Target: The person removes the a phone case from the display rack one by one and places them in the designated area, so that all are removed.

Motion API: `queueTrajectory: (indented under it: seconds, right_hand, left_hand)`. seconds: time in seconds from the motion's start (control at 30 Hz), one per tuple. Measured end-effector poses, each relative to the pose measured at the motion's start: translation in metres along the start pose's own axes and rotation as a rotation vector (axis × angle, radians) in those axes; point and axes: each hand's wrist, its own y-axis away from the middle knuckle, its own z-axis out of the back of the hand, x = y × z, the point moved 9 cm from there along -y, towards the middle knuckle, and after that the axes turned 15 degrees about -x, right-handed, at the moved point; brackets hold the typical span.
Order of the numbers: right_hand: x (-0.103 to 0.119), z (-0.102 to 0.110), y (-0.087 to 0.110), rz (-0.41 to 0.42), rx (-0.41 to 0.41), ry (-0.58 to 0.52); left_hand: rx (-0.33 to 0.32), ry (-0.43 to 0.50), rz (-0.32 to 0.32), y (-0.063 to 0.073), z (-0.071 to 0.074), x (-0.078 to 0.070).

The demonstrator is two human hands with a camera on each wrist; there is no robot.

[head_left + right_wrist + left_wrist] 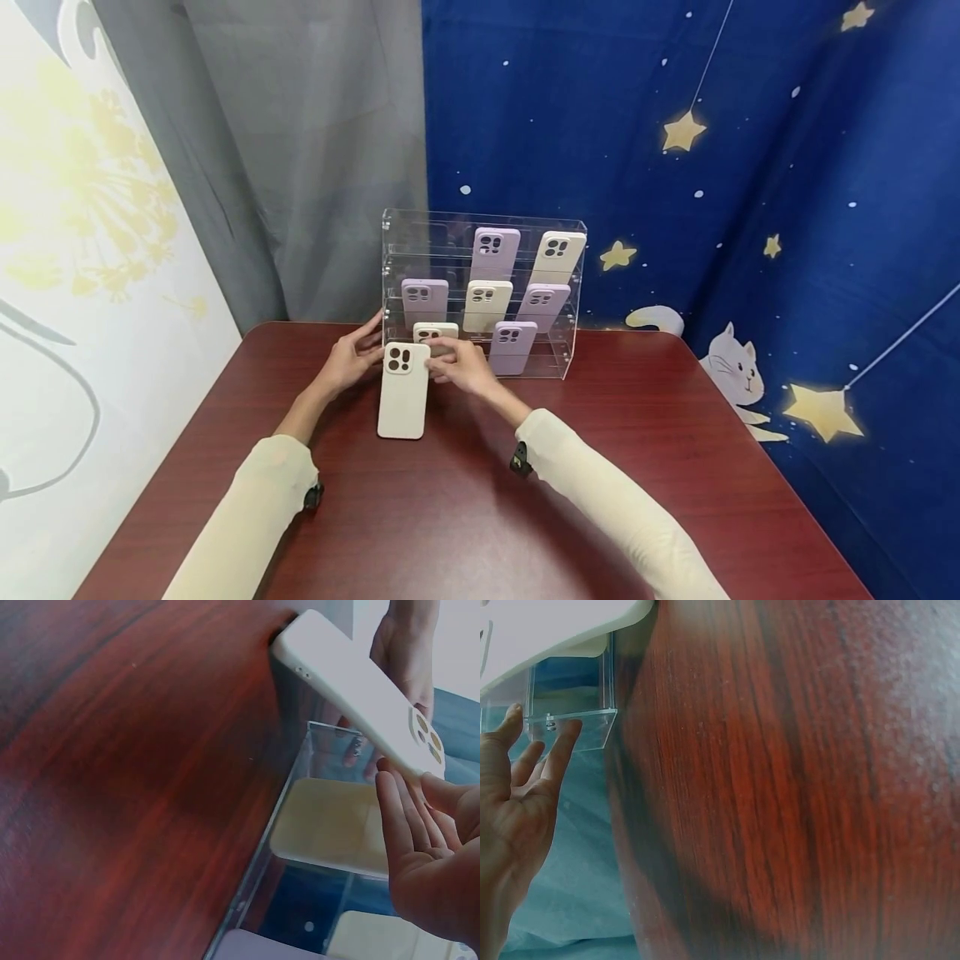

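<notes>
My right hand pinches a cream phone case by its upper right edge, thumb on one face and fingers behind. The case, with its camera cutouts at the top, is held in front of the lower left of a clear acrylic display stand. At the stand's left side is my left hand; in the left wrist view its fingers reach, fairly straight, to the clear side panel. Behind the held case, another cream case stands in the bottom tier, partly hidden. A lilac case stands to its right.
On the middle tier stand a lilac case, a cream case and a lilac case. The top tier holds a lilac case and a cream case. Under everything is a reddish-brown table, with curtains behind.
</notes>
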Motion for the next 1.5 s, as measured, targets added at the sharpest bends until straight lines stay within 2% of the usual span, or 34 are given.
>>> queueTrajectory:
  seconds: [0.23,0.37,0.57,0.7,1.03,1.13,1.27,1.37,1.5]
  right_hand:
    - [-0.006,-0.003,0.004,0.019,-0.011,0.014]
    - [-0.013,-0.005,0.005,0.002,-0.006,0.002]
    - [-0.026,-0.010,0.006,-0.047,0.017,-0.019]
    - [-0.032,-0.015,0.007,-0.049,0.020,-0.021]
    - [-0.045,-0.022,0.009,-0.045,-0.040,0.041]
    - [-0.048,-0.022,0.009,-0.056,-0.067,0.049]
    - [-0.052,-0.022,0.009,-0.068,-0.092,0.045]
    - [-0.056,-0.023,0.008,-0.080,-0.107,0.040]
    - [-0.063,-0.023,0.009,-0.104,-0.121,0.040]
  left_hand:
    - [-0.003,-0.006,0.001,0.000,0.000,-0.001]
    - [0.001,0.014,0.013,0.000,0.000,0.000]
    - [0.002,-0.042,0.042,0.002,0.001,0.003]
    - [0.007,-0.039,0.057,0.004,0.000,0.003]
    - [0.012,-0.016,0.071,0.005,-0.001,0.004]
    - [0.026,0.002,0.106,0.007,-0.002,-0.003]
    - [0.033,0.013,0.121,0.006,-0.001,-0.002]
    - [0.029,0.023,0.115,0.004,-0.002,0.005]
    - [0.034,0.044,0.137,0.005,-0.003,0.007]
